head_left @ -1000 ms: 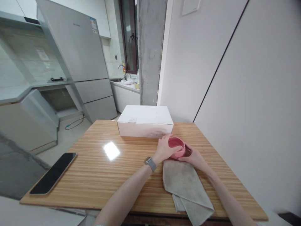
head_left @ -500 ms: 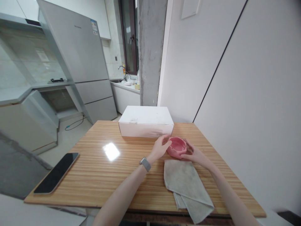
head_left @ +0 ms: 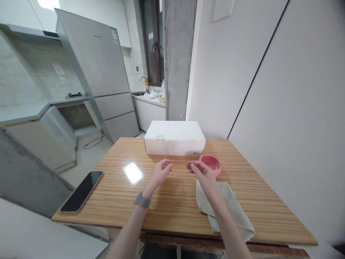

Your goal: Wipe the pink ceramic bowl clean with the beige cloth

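Observation:
My left hand (head_left: 161, 172) hovers over the wooden table (head_left: 107, 201), its fingers loosely curved and apart, holding nothing. A grey-banded watch (head_left: 142, 200) is on that wrist. My right hand (head_left: 203, 174) is just in front of the pink bowl (head_left: 211, 162), hiding its near left side. The fingers of this hand point left, half bent, with nothing seen in them. Under the right forearm lies a folded grey cloth (head_left: 237, 212), partly covered by the arm.
A white box (head_left: 175, 138) rests at the table's far edge, behind my hands. At the left front corner lies a black-screened phone (head_left: 83, 190). Beyond the table stand a concrete pillar (head_left: 179, 61) and a silver fridge (head_left: 99, 64); a white wall (head_left: 296, 108) runs along the right.
Both hands have let go of the bowl and moved left; the right one crossed to the bowl's near left side. The bowl stays beside the box and cloth. The view has shifted slightly left.

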`<move>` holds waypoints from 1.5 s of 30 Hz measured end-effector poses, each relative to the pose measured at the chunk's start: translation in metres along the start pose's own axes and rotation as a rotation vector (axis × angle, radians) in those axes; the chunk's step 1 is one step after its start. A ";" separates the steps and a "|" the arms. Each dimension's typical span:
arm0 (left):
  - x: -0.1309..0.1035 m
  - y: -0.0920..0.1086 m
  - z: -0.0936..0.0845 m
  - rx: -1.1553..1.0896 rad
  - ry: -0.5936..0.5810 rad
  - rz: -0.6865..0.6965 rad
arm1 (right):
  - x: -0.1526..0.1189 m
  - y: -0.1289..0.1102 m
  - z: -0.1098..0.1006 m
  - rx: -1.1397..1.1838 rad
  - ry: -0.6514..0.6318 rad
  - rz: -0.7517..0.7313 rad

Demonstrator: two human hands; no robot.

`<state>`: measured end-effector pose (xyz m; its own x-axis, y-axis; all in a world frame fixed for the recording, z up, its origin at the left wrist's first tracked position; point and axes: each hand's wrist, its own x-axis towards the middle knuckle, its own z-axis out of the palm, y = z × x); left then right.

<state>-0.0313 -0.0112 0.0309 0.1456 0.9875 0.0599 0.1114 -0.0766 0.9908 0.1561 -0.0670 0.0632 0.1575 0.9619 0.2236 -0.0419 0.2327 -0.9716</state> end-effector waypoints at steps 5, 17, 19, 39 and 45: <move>-0.037 -0.018 0.006 0.024 0.003 -0.009 | -0.039 0.052 0.047 0.060 -0.026 0.102; -0.092 -0.026 0.022 0.268 0.067 0.104 | -0.063 0.065 0.039 -0.154 -0.139 0.059; -0.096 -0.025 0.023 0.313 0.067 0.124 | -0.064 0.064 0.040 -0.191 -0.161 0.050; -0.094 -0.026 0.024 0.352 0.065 0.121 | -0.064 0.060 0.038 -0.189 -0.191 0.043; -0.096 -0.026 0.024 0.355 0.068 0.135 | -0.065 0.058 0.037 -0.200 -0.186 0.037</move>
<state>-0.0249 -0.1070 -0.0034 0.1180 0.9712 0.2068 0.4305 -0.2377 0.8707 0.1068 -0.1109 -0.0046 -0.0254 0.9833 0.1800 0.1542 0.1818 -0.9712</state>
